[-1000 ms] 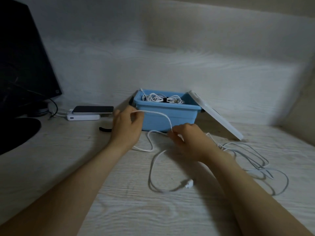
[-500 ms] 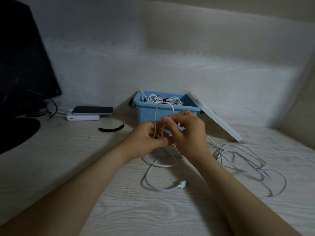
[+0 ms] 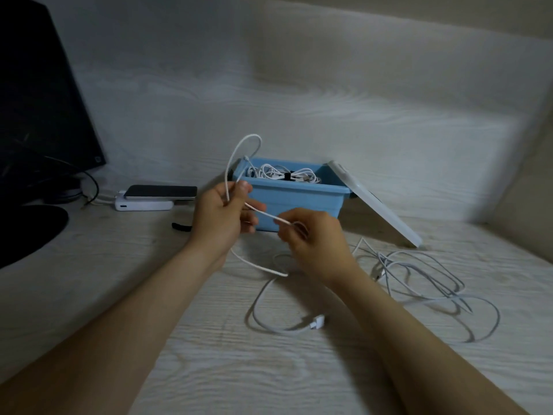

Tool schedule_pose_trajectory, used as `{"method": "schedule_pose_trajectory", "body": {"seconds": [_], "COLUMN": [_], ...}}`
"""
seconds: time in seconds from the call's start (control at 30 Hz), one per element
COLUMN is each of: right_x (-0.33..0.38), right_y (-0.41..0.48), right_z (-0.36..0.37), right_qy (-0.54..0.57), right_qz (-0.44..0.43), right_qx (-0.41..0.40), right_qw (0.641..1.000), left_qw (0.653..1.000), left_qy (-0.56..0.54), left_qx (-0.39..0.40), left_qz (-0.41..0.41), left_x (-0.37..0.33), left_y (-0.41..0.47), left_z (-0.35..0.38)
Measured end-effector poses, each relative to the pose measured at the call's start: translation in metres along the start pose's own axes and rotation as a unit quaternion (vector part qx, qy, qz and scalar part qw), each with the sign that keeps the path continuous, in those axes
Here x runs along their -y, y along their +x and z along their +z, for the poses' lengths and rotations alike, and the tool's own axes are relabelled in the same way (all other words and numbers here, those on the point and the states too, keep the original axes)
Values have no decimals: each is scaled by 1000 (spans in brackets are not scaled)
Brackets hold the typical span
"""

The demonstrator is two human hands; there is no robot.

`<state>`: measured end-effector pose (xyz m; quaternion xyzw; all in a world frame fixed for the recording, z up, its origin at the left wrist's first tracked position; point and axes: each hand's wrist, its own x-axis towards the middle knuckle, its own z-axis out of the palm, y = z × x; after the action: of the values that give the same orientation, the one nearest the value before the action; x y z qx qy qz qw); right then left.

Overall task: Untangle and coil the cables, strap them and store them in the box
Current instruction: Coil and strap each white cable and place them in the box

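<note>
Cable (image 3: 267, 216) loop now taller | left hand (image 3: 221, 217) grips it | right hand (image 3: 314, 241) pinches it | now spread apart

Dim, bluish indoor light, brightest on the back wall (image 3: 299, 109). Soft shadows lie beside the loose cables (image 3: 386, 266) on the counter (image 3: 209, 369). Wide-angle bowing at the edges; overall softness; the monitor (image 3: 36, 100) reads nearly black.

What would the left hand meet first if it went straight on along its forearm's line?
Probably the blue box, near its front left corner; the left hand, pinching the white cable, looks close, but depth is unclear.
</note>
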<state>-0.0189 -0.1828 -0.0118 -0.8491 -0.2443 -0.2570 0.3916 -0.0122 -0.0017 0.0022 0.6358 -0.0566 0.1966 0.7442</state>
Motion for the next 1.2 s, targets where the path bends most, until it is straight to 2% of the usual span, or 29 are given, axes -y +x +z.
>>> {"method": "schedule_pose_trajectory", "body": {"seconds": [0.1, 0.23, 0.33, 0.43, 0.5, 0.57, 0.63, 0.67, 0.73, 0.8, 0.87, 1.0, 1.07, 1.13, 1.2], "right_x": [-7, -22, -22, -22, -20, -13, -5, -5, -11, -19, -22, -13, -9, -5, -1], "right_y": [4, 4, 7, 10, 11, 11, 12, 13, 14, 15, 15, 12, 9, 8, 7], "right_z": [-9, -14, -18, -21, -23, -27, -33, -34, -31, -29, -30, -30, -27, -26, -27], "right_qy": [-67, -125, -27, 32, 126, 218, 283, 281, 210, 100, 64, 124, 124, 131, 140], "right_qz": [8, 40, 136, 174, 217, 259, 251, 232, 187, 165, 140, 103, 108, 114, 109], "right_qx": [-42, -6, -15, -71, -115, -160, -213, -234, -242, -211, -204, -206, -195, -185, -168], "right_qw": [997, 991, 990, 982, 961, 927, 901, 901, 929, 958, 967, 965, 967, 967, 970], "left_qw": [999, 997, 987, 973, 953, 936, 938, 943, 946, 947, 950, 938, 936, 937, 938], "left_qy": [-9, -3, 42, 133, 240, 296, 301, 294, 292, 279, 252, 170, 124, 137, 185], "left_qx": [-30, -77, -154, -188, -177, -175, -142, -108, -27, 52, 135, 299, 329, 306, 281], "left_qz": [-11, -7, 5, 36, 53, 74, 101, 112, 140, 154, 125, 34, -31, -97, -84], "left_x": [-1, 0, 4, 7, 5, 1, -3, -4, -3, -3, -6, -4, -6, -10, -16], "left_y": [2, 4, 11, 18, 16, 10, 7, 5, 5, 7, 4, 1, -1, -2, -5], "left_z": [0, -2, -10, -22, -24, -22, -21, -20, -22, -23, -22, -20, -19, -18, -15]}}
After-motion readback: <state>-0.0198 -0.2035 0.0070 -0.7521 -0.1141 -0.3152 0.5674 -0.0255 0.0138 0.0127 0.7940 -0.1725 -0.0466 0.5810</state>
